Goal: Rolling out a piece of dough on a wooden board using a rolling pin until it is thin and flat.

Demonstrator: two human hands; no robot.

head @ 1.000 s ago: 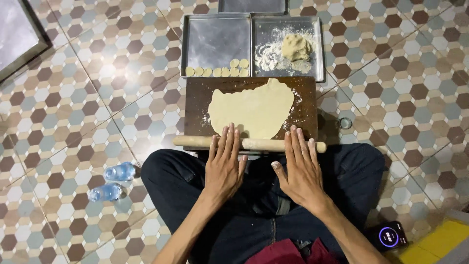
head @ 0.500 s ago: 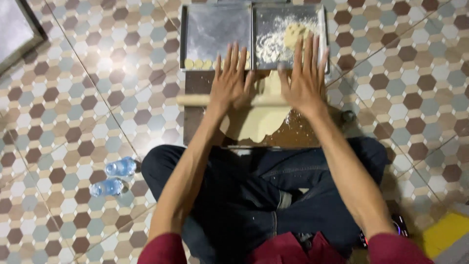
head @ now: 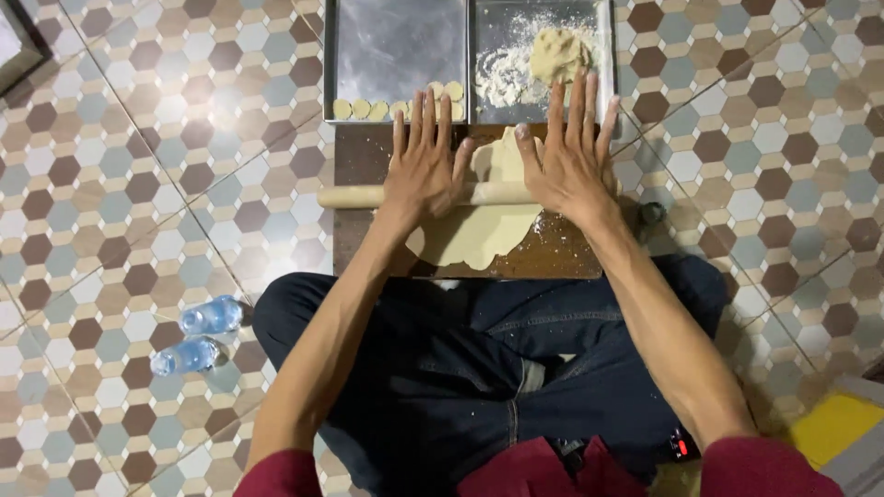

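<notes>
Fingers spread flat on both left hand (head: 425,161) and right hand (head: 571,156), palms pressing the wooden rolling pin (head: 354,196) that lies across the dough sheet (head: 479,235) on the brown board (head: 552,258), metal trays (head: 396,46) just beyond the fingertips.

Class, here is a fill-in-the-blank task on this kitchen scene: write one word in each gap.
1. Both hands, left and right, press flat on a wooden rolling ____.
2. The sheet of dough lies on a dark wooden ____.
3. Small cut rounds sit in a row in the ____-hand tray.
4. Two plastic ____ lie on the tiled floor.

Missing words: pin; board; left; bottles
</notes>
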